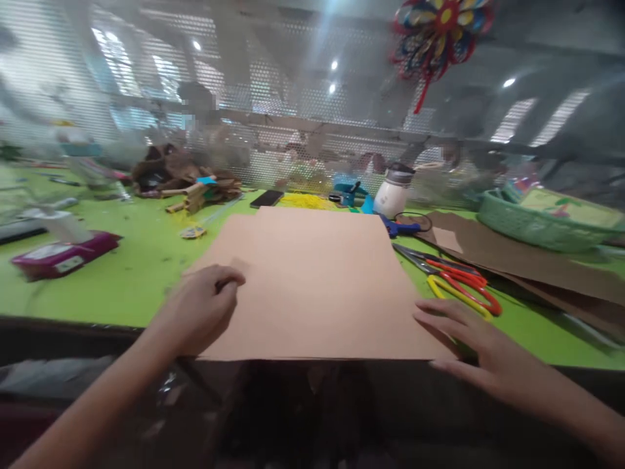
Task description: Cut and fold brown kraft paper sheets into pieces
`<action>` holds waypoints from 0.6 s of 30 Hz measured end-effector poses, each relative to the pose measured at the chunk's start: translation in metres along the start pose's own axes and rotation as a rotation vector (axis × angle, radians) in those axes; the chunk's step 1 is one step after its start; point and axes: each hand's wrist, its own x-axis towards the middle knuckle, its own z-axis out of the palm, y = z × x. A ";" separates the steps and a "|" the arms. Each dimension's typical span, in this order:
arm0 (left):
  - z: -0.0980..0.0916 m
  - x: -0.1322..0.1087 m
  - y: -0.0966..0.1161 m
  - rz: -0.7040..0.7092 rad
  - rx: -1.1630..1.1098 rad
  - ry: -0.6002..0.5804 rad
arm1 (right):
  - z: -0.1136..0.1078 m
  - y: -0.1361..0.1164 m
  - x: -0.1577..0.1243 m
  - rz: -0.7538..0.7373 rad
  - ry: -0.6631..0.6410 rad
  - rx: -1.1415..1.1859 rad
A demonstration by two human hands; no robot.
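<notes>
Broad sheets of light brown paper (pixel 317 280) lie flat at the table's front edge, at least two layers with their back edges offset. My left hand (pixel 208 299) is over the left side of the paper, fingers curled and pressed together. By its fingertips shows a small darker patch (pixel 240 265), too blurred to name; what the fingers hold, if anything, is hidden. My right hand (pixel 469 339) rests at the paper's right front edge with fingers stretched and apart. Just beyond it lie red-handled scissors (pixel 469 281) and yellow-handled scissors (pixel 456 296).
Dark brown sheets (pixel 532 267) and a green basket (pixel 527 228) are at the right. Behind the paper stand a white bottle (pixel 392 192), a phone (pixel 266 198) and yellow shreds (pixel 305 200). A purple-based device (pixel 68 254) sits left, brown scraps (pixel 195 179) behind it.
</notes>
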 end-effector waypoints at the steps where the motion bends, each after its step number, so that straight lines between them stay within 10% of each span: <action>1: 0.000 -0.001 -0.001 0.032 0.035 -0.003 | 0.001 0.003 -0.001 -0.010 0.012 0.002; 10: -0.017 -0.020 -0.015 0.017 -0.015 0.061 | 0.009 0.013 -0.005 -0.066 0.054 -0.025; 18: -0.021 -0.080 -0.041 0.433 -0.022 -0.030 | 0.013 0.027 -0.019 -0.032 -0.048 -0.158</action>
